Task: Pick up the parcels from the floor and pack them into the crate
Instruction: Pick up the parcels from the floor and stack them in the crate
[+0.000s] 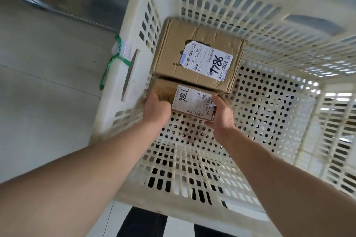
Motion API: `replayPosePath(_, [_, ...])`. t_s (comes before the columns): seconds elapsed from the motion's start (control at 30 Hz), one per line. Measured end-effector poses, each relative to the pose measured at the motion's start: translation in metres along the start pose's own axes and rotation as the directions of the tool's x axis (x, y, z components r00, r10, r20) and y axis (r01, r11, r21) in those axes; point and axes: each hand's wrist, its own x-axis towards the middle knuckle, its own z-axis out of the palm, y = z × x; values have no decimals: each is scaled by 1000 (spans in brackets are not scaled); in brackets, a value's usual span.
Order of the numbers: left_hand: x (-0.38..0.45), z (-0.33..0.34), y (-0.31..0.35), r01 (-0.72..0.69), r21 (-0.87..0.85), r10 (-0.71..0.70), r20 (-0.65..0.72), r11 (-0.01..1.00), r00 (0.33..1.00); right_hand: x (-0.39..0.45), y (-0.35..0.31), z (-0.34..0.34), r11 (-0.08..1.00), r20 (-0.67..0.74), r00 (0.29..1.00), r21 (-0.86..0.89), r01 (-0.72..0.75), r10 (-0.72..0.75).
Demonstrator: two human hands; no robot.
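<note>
A small parcel (pixel 192 102) sits at the frame's center, low inside the crate (pixel 269 102), gripped from both sides. The left hand (pixel 157 107) curls over its left end and the right hand (pixel 221 115) wraps its right end; the fingers of both are mostly hidden behind the box. Whether the parcel touches the crate floor cannot be told. Its white label reads "7786" in black marker, upside down to the camera, with "D5" and a barcode; the finer print is too small to read. Its far edge is hidden under a bigger parcel (pixel 198 54), just above it in the frame, against the crate's left wall. That label reads "7786" in marker, plus "530 D5 094" and "8元". The crate's near and right rims are blurred and cut off. A green strap (pixel 112 59) is tied at the crate's left wall. The grey floor (pixel 48 82) fills the left of the frame, and dark trouser legs (pixel 142 223) show at the bottom edge.
</note>
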Motion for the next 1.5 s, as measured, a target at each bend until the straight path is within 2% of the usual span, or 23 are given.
replayPosePath(0.2, [2, 3, -2, -92, 67, 92, 3, 993, 996, 1, 3, -2, 1000, -1, 1000, 8, 19, -19])
replayPosePath(0.33, [0, 4, -5, -157, 267, 166, -13, 951, 986, 3, 3, -4, 1000, 17, 999, -5, 28, -28])
replayPosePath(0.47, [-5, 7, -15, -302, 388, 337, -25, 871, 941, 8, 4, -4, 999, 66, 997, 27, 27, -28])
replayPosePath(0.73, [-2, 1, -12, -259, 308, 238, 104, 916, 966, 10, 1, -3, 998, 134, 991, 55, -20, 12])
replayPosePath(1.0, [-3, -9, -8, -258, 274, 210, 191, 927, 959, 8, -3, -9, 1000, 198, 980, 26, 10, -15])
replayPosePath(1.1, [-3, -16, -7, -254, 291, 202, 197, 922, 959, 2, -6, -13, 1000, 202, 979, -3, 18, -17])
replayPosePath(1.33, [-31, -30, 12, -241, 291, 193, 185, 926, 964, -34, -22, -44, 998, 187, 981, 48, 37, -45])
replayPosePath(1.5, [-85, -40, 34, -302, 291, 248, 208, 908, 946, -86, -49, -76, 990, 191, 972, 4, 139, -137])
